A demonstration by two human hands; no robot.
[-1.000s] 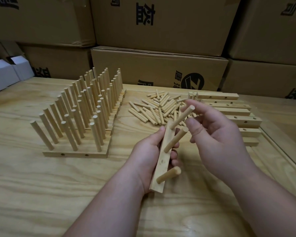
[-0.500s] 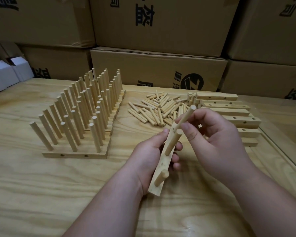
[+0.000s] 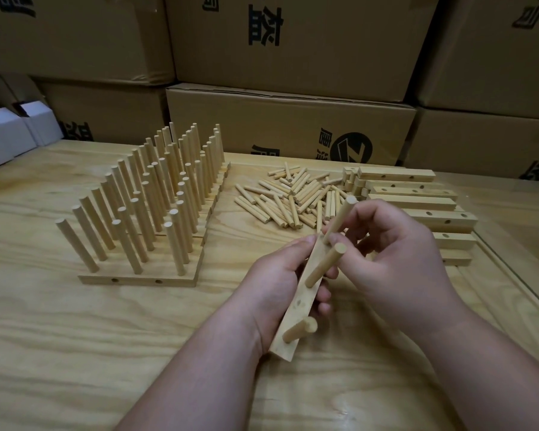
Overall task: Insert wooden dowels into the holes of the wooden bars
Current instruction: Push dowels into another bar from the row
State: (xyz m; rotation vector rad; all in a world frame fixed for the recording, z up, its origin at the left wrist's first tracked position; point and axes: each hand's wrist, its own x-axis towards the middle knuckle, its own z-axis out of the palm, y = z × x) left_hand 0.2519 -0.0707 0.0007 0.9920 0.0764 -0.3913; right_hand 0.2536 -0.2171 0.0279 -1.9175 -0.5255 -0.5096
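Above the table (image 3: 75,353), the left hand (image 3: 274,293) grips a wooden bar (image 3: 302,300) — it slants toward 1 o'clock, two dowels already seated. At the bar's far end, the right hand (image 3: 395,259) pinches a third dowel (image 3: 338,220) — its foot meets the bar.

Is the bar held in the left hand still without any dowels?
No: the bar in the left hand already carries three dowels, the top one pinched by the right hand.

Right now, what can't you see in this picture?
Head view only:
- Whether the top dowel is seated in the bar: the right hand covers that hole.
- The bar's back face, behind the left hand.
- Printing on the cardboard boxes, cut off by frame edges and the table.
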